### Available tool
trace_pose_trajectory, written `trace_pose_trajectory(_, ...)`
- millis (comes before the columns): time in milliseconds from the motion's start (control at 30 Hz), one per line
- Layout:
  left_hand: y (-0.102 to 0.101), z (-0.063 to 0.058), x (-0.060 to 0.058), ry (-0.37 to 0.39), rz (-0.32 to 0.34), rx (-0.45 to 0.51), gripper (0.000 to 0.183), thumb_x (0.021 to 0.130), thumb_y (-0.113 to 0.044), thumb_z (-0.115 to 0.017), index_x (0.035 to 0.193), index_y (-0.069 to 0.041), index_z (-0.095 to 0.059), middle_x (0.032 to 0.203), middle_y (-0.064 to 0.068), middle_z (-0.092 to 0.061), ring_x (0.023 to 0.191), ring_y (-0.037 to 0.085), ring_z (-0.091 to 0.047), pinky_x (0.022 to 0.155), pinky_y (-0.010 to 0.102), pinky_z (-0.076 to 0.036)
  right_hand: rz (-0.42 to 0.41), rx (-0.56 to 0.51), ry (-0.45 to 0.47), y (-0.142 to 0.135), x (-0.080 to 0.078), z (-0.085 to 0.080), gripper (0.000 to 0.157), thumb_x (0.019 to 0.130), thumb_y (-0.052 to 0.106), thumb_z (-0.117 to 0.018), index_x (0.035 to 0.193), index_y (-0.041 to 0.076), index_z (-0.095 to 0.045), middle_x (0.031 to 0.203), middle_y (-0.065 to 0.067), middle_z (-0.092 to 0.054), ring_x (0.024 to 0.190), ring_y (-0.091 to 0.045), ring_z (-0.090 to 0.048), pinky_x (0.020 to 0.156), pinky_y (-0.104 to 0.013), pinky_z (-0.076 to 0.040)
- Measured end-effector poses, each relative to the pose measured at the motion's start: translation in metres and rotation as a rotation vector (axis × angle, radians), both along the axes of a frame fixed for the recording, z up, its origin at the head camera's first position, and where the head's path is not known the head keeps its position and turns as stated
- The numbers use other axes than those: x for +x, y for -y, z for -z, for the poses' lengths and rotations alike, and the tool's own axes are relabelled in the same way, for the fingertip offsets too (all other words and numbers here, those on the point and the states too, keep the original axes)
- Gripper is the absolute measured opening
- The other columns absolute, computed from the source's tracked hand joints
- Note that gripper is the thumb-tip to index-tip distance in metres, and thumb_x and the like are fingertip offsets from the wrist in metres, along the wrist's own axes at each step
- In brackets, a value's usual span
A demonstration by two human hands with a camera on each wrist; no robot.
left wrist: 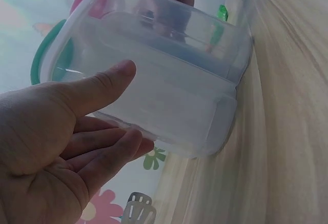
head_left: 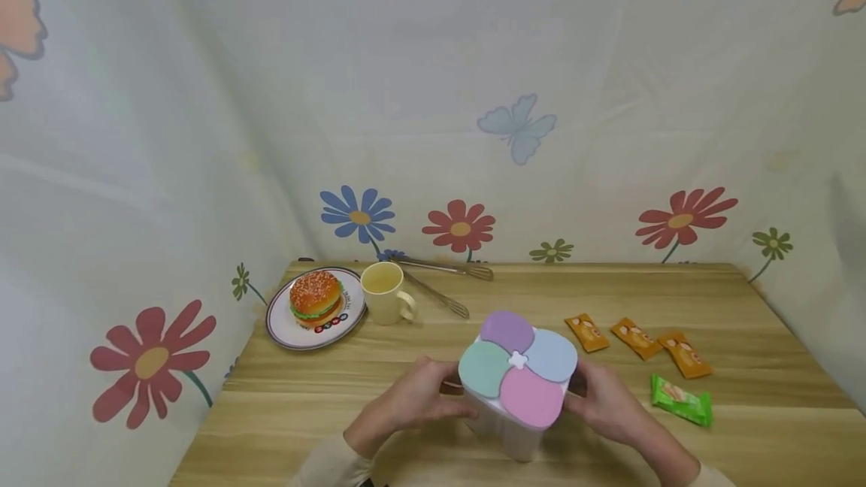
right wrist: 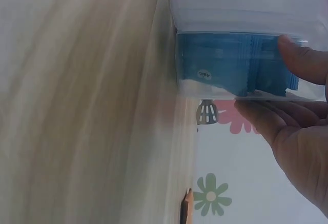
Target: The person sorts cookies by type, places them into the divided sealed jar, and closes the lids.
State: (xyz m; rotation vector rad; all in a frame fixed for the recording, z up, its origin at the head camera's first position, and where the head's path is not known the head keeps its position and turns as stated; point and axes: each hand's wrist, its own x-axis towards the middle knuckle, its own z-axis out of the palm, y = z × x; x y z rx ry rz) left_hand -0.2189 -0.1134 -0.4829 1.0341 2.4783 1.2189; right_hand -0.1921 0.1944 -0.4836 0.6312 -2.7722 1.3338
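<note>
A clear snack box (head_left: pixel 504 427) with a lid (head_left: pixel 518 360) of four petals, purple, blue, pink and green, stands near the front middle of the table. My left hand (head_left: pixel 428 394) holds its left side; in the left wrist view the thumb (left wrist: pixel 105 85) lies along the clear wall and the fingers curl round the other face. On the opposite side my right hand (head_left: pixel 605 403) grips the box, thumb on one face and fingers on another. Blue packets (right wrist: pixel 220 62) show through the compartment beside the right hand. The compartment by the left hand looks whitish and see-through.
Right of the box lie several orange snack packets (head_left: pixel 636 338) and a green one (head_left: pixel 681 400). At the back left are a plate (head_left: pixel 280 325) with a burger (head_left: pixel 316 297), a yellow mug (head_left: pixel 383 293) and metal whisk-like utensils (head_left: pixel 440 296). A floral curtain (head_left: pixel 406 96) hangs behind the table.
</note>
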Motion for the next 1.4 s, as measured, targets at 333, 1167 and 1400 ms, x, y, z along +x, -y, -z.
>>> trace_pose_trajectory(333,-0.005,0.003,0.007,-0.004,0.018,0.062,0.043,0.078,-0.019,-0.082,0.116,-0.009,-0.066,0.112,0.004,-0.071,0.096,0.003,-0.067,0.082,0.02,-0.057,0.011,0.079,0.008,-0.006,-0.007,-0.002,0.039,0.082,0.001,-0.071,0.119,-0.002,-0.06,0.112,-0.016,-0.069,0.102,-0.03,-0.067,0.083,-0.033,-0.059)
trace_pose_trajectory(1167,-0.008,0.004,0.021,0.011,-0.005,0.029,0.039,0.076,-0.017,-0.084,0.108,-0.005,-0.067,0.1,0.006,-0.074,0.088,0.002,-0.068,0.073,0.011,-0.055,-0.059,0.094,0.02,-0.009,-0.02,0.0,0.038,0.086,0.003,-0.068,0.123,-0.001,-0.06,0.112,-0.011,-0.068,0.098,-0.019,-0.064,0.083,-0.031,-0.058)
trace_pose_trajectory(1400,-0.011,0.006,0.026,-0.001,-0.045,0.038,0.037,0.072,-0.016,-0.087,0.102,-0.005,-0.068,0.094,0.006,-0.075,0.083,0.001,-0.068,0.07,0.011,-0.055,-0.116,0.081,0.011,-0.01,-0.023,-0.001,0.035,0.088,0.004,-0.067,0.122,-0.003,-0.059,0.113,-0.014,-0.068,0.103,-0.028,-0.065,0.085,-0.037,-0.058)
